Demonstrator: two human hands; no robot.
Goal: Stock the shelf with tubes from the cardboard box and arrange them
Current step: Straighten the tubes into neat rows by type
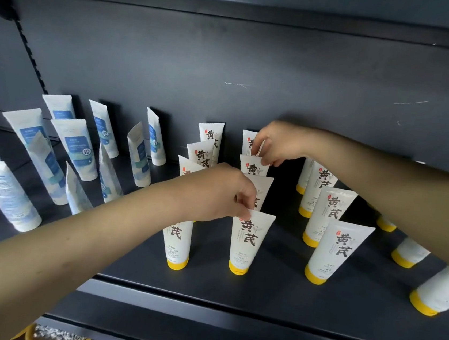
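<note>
Where the yellow-capped tubes (328, 254) stand in rows on the right half of the dark shelf (260, 288), each white body carries two large black brush characters, 黄芪, with a small red seal at the upper left and lines of finer print below that are too small to read. They stand cap-down on flat yellow caps, the crimped ends fanning wide at the top, one behind another towards the back panel (230, 58). The left hand (223, 195) reaches in from the lower left, its thumb and forefinger pinching the top corner of the front tube (248, 245) in the second row, the other fingers curled. The right hand (279, 145) comes across from the right and pinches the upper right corner of the rear tube (247, 141) in that same row, its fingertips reaching down to the top edge of the tube just in front. Further left stand and lean blue-labelled tubes (76, 150), white with blue panels; several show the character 控 in a white circle.
</note>
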